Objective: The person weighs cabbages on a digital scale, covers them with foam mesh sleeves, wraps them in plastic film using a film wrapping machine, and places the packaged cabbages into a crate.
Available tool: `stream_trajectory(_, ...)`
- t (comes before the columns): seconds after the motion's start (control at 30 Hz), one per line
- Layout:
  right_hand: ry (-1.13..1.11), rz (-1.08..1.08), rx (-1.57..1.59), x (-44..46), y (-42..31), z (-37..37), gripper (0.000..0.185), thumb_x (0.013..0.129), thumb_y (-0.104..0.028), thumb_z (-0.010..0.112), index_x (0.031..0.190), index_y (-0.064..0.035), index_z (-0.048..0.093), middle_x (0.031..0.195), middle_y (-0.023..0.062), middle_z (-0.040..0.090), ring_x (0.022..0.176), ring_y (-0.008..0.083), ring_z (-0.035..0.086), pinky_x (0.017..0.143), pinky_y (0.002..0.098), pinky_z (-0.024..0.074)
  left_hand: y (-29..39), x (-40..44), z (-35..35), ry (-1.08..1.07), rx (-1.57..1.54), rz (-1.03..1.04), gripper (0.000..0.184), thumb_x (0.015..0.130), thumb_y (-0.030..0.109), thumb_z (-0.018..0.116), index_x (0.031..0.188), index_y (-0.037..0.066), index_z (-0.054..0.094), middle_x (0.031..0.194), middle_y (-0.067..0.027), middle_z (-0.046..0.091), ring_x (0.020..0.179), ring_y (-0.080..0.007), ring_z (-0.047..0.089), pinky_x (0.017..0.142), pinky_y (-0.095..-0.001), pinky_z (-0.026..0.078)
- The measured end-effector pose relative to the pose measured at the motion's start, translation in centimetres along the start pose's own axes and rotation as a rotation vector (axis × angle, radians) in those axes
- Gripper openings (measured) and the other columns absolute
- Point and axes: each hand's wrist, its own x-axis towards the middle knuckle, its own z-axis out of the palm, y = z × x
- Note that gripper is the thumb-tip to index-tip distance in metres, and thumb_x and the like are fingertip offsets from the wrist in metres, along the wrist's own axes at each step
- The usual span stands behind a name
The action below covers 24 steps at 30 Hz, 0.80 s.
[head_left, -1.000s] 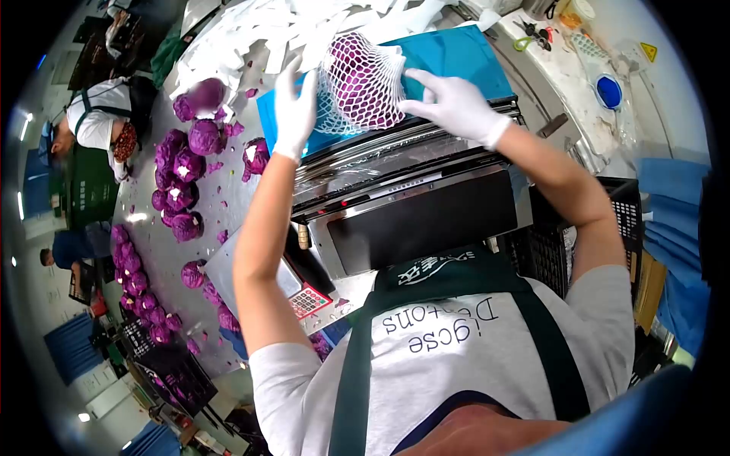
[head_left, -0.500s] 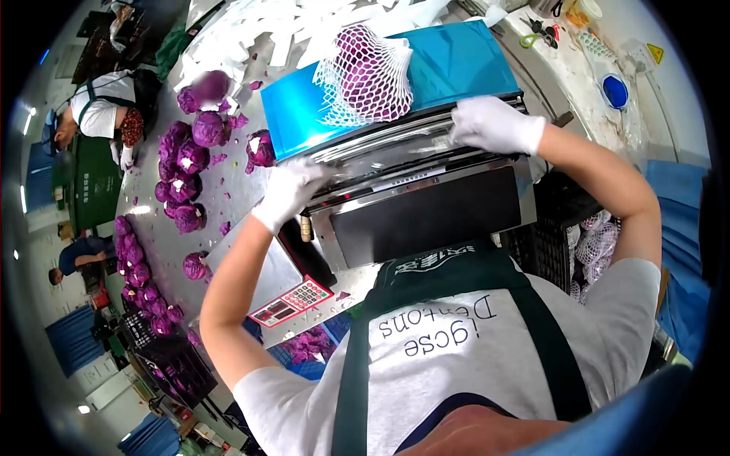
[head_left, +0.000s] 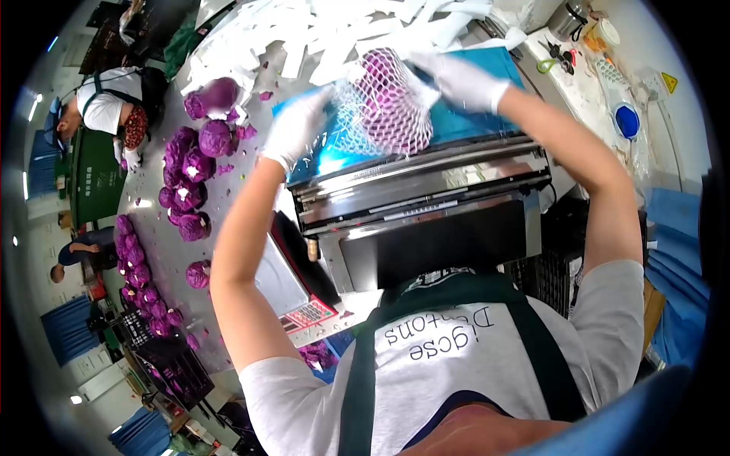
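Purple cabbage in white foam netting (head_left: 389, 106) lies on the blue surface (head_left: 487, 114) behind the machine. My left hand (head_left: 296, 131), in a white glove, reaches to the netting's left side; its fingertips are blurred, so their grip is unclear. On the other side, my gloved right hand (head_left: 464, 82) has its fingers stretched out toward the netting's top right. Nearer my body is the metal-fronted machine (head_left: 426, 190) with a long bar across its top. Both hands are beyond that bar.
Several loose purple cabbages (head_left: 199, 163) lie on the metal table at left. A scale (head_left: 304, 311) with a red keypad stands beside the machine. White foam strips (head_left: 319, 30) are heaped at the back. A co-worker (head_left: 106, 102) bends at far left.
Both hands have left the machine's bar and moved away from my body to either side of the netted cabbage. The view has shifted, so the machine appears lower.
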Motion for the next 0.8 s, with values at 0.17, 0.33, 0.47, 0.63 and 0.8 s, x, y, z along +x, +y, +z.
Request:
stream_trajectory(0.17, 0.102, -0.125, 0.258, -2.5, -4.4, 3.9, 0.073, 0.080, -0.002, 0.050, 0.145, 0.0041, 0.018, 0.151, 0.0229, 0.020, 0.140, 0.0349, 0.025, 0.116, 0.0408, 0.0233, 8.1, -0.2, 3.2, 0.156, -0.305, -0.065, 0.097, 0.070, 0.011, 0.071, 0.147, -0.003, 0.015, 0.124, -0.0229, 0.057, 0.111, -0.0349, 0.056, 0.096, -0.0389, 0.043)
stream_trajectory(0.33, -0.029, -0.017, 0.564, -2.0, -6.9, -0.1, 0.073, 0.073, 0.012, 0.052, 0.139, -0.0034, 0.025, 0.154, 0.0188, 0.020, 0.139, 0.0292, 0.027, 0.115, 0.0389, 0.0254, 9.5, -1.3, 1.1, 0.196, -0.693, -0.176, 0.090, 0.069, 0.016, 0.080, 0.139, -0.002, 0.026, 0.125, -0.0209, 0.055, 0.118, -0.0275, 0.055, 0.101, -0.0361, 0.043)
stream_trajectory(0.47, -0.102, -0.186, 0.449, -3.4, -13.3, -7.6, 0.081, 0.079, -0.006, 0.070, 0.146, -0.0007, 0.025, 0.146, 0.0162, 0.037, 0.132, 0.0248, 0.040, 0.112, 0.0338, 0.0314, 13.8, -5.4, -5.3, 0.069, -0.896, -0.242, 0.080, 0.068, 0.022, 0.084, 0.128, 0.004, 0.033, 0.116, -0.0139, 0.057, 0.104, -0.0206, 0.057, 0.090, -0.0354, 0.048)
stream_trajectory(0.63, -0.773, 0.142, 0.718, -9.6, -21.8, -11.6, 0.060, 0.086, -0.023, 0.067, 0.137, -0.0014, 0.043, 0.137, 0.0162, 0.048, 0.124, 0.0234, 0.050, 0.106, 0.0371, 0.0394, 20.5, -12.9, -7.4, -0.416, -1.692, -0.354, 0.083, 0.078, 0.018, 0.075, 0.144, 0.009, 0.025, 0.133, -0.0153, 0.049, 0.110, -0.0235, 0.059, 0.081, -0.0346, 0.057)
stream_trajectory(0.8, -1.266, 0.502, 1.238, -17.6, -19.7, 1.1, 0.084, 0.090, -0.064, 0.044, 0.142, 0.0017, 0.031, 0.131, 0.0247, 0.052, 0.117, 0.0328, 0.056, 0.085, 0.0383, 0.0556, 21.2, -20.6, 1.7, -0.836, -2.215, -0.848, 0.061, 0.092, 0.045, 0.052, 0.141, 0.011, 0.037, 0.119, -0.0163, 0.060, 0.103, -0.0280, 0.065, 0.075, -0.0481, 0.060)
